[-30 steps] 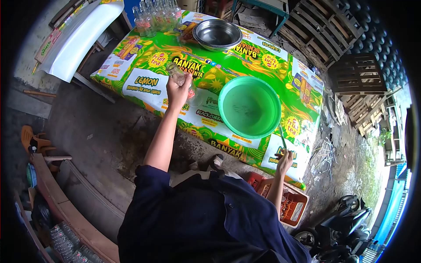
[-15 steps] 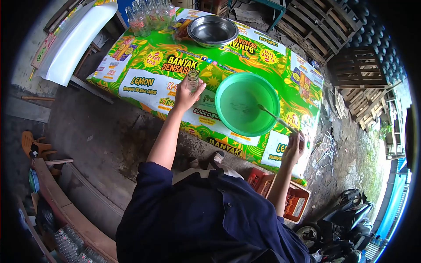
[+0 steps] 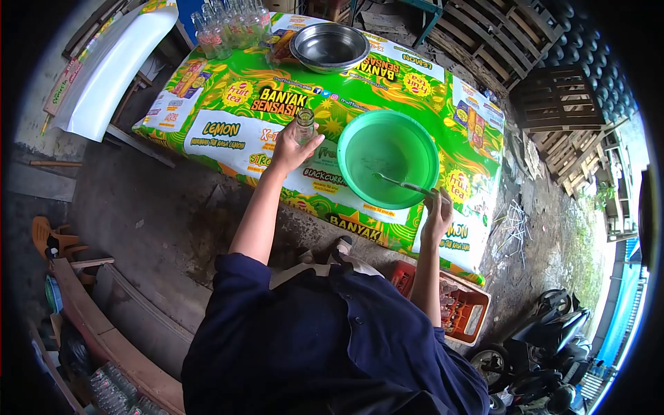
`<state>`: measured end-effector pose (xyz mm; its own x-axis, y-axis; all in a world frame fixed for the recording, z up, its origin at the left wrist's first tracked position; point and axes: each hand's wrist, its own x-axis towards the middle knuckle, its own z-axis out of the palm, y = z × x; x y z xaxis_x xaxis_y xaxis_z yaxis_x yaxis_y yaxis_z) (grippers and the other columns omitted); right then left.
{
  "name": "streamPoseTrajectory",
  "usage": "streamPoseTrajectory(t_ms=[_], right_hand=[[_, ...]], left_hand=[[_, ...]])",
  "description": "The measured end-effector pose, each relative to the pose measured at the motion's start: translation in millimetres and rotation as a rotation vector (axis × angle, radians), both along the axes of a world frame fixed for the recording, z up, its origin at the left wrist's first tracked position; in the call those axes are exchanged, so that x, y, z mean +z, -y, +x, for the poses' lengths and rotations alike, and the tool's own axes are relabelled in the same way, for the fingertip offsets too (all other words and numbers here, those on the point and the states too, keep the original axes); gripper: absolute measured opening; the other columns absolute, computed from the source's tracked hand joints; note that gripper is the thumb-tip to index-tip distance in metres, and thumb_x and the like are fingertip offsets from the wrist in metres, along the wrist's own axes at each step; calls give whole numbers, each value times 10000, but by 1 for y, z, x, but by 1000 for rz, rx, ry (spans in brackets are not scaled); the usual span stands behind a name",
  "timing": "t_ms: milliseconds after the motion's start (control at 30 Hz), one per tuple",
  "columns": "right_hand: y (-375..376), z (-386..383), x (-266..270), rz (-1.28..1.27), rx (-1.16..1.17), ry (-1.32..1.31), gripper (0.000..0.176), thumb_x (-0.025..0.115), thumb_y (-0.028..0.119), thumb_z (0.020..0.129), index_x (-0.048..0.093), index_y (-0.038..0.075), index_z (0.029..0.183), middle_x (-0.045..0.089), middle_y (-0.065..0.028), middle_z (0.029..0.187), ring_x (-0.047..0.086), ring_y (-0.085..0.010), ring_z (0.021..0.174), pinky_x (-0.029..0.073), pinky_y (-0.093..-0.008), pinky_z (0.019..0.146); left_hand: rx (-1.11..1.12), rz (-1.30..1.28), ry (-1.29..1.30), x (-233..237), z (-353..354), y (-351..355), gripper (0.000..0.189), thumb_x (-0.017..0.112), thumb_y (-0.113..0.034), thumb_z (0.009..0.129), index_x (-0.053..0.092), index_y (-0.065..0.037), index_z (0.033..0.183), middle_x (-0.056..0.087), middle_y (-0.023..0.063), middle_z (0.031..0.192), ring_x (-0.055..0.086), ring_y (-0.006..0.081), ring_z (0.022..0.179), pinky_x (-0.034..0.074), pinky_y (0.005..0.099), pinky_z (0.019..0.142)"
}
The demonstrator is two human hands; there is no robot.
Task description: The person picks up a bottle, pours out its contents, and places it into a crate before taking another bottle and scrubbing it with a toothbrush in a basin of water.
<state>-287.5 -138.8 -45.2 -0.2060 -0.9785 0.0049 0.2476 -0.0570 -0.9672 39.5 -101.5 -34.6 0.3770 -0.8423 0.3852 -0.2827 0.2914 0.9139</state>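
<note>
Your left hand (image 3: 294, 149), left of the frame's centre, is wrapped round a bottle (image 3: 304, 122), its mouth towards the top edge. Your right hand (image 3: 438, 211), right of centre, grips a slim tool (image 3: 412, 187); its long axis runs leftward over the basin (image 3: 423, 149), roughly towards the bottle, tip well apart from it.

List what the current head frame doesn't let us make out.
All in the head view:
Held glass bottle: lower part hidden by the left grip.
Thin long-handled utensil: tip too small to identify; contact with the green basin unclear.
Orange-red crate: partly hidden behind the right forearm.
Lower-left glass bottles: cut off by the bottom edge.
</note>
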Motion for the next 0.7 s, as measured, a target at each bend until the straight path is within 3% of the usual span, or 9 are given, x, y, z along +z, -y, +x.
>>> streamPoseTrajectory(t_ms=[133,300,333,533,633,700], right_hand=[[-2,-2,-8,-48,-28,-187,178,548,170,854,504,0,881,581,-69,729,542,-106,596,448,-226,547],[0,-3,1,42,-11,-245,241,529,244,866,447,42,761,531,-71,587,485,-105,452,366,-226,406],[4,-2,-5,1,20,-127,278,496,289,880,441,46,757,523,-85,577,479,-114,433,344,-227,382],[10,3,-3,26,11,-30,336,490,355,874,418,51,749,524,-77,609,463,-104,420,349,-195,377],[20,8,6,289,-136,254,370,500,398,857,420,55,744,506,-65,645,461,-98,451,373,-186,397],[29,17,28,253,-44,360,396,518,427,836,419,58,736,485,-68,641,459,-105,465,382,-182,406]], left_hand=[[-11,187,-42,2,1,-3,286,681,-185,732,524,-41,923,588,41,735,551,112,554,453,262,508],[1,154,89,2,0,2,343,676,-229,730,542,-41,983,609,75,833,589,194,762,462,313,703],[-4,150,83,2,0,3,341,677,-228,729,543,-41,981,609,73,835,589,192,761,463,312,701],[-63,197,85,8,0,3,371,676,-252,728,541,-35,998,608,87,893,583,195,817,456,313,734],[-76,233,112,14,-3,5,423,675,-271,726,531,-11,1027,600,109,939,578,209,860,449,314,766],[-70,238,146,6,-1,9,450,679,-276,720,525,10,1032,594,131,948,575,229,874,446,321,782]])
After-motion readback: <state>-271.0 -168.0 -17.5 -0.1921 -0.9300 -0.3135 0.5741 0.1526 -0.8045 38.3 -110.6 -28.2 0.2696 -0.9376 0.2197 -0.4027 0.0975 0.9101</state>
